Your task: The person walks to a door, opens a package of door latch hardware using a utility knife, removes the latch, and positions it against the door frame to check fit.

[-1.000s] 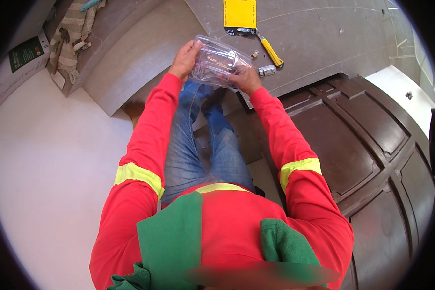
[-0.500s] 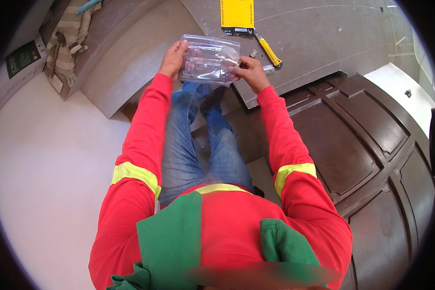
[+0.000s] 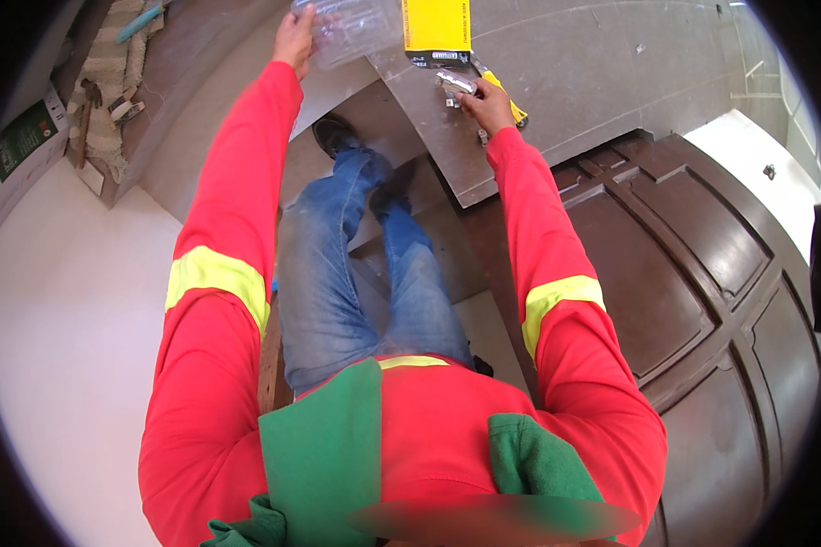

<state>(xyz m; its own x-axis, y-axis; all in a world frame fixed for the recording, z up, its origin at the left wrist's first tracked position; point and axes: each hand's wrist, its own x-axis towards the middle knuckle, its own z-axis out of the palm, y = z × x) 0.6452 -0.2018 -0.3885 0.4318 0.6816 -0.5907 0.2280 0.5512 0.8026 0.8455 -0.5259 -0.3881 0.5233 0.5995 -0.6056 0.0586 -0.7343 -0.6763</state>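
My left hand (image 3: 294,41) is closed on the edge of a clear plastic blister tray (image 3: 354,35), held out at the top of the view and partly cut off. My right hand (image 3: 491,105) pinches a small shiny silver piece (image 3: 457,82) just above the grey surface; its exact kind is too small to make out. Small metal bits (image 3: 452,102) lie beside those fingertips. Just beyond stands a yellow and black box (image 3: 437,27). A yellow utility knife (image 3: 519,114) lies partly behind my right hand.
A dark brown panelled door (image 3: 652,273) lies to the right, below the grey slab (image 3: 602,82). At the left, a hammer (image 3: 89,109) and a turquoise object (image 3: 140,25) rest on a striped cloth (image 3: 109,68). A white and green carton (image 3: 23,146) stands beyond.
My right hand has let go of the clear tray and now holds the silver piece. My left hand has carried the tray away, up and to the left.
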